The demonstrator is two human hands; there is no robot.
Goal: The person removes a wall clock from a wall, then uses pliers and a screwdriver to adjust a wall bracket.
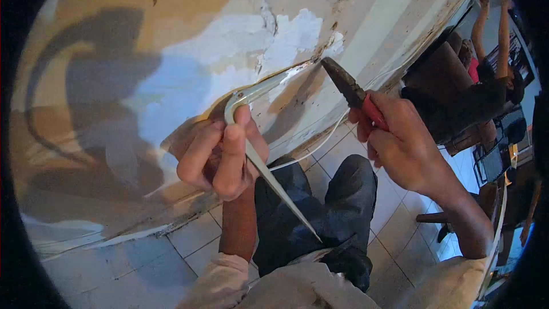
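Wall (372, 17) fills the view ahead of your left hand (223, 157) and away to its left, and it's a rough one: pale and tan, with white patches and flaking, pitted spots just beyond your fingers. Tiled floor (394, 246) spreads out below both your hands. A big dark shadow (108, 91) falls on the wall to the left of your left hand, curved like a hook along its outer side. Well past your right hand (403, 140), there's another person (457, 106) in dark clothing, both arms stretched out. Your dark trousers (311, 212) show below and between your hands, knees apart.

Now the bracket (277, 186): your left hand has it at the bend, thumb and fingers closed in a pinch. One arm runs from that grip along the wall towards your right hand; the other tapers to a point over your lap. And in your right hand, the pliers (350, 86), fingers wrapped shut round the red handles, the nose angled up and left, tip right near the far end of the bracket's wall arm. Whether they touch, you can't tell from here. A thin white cable (327, 138) curves low between your hands, along the foot of the wall.
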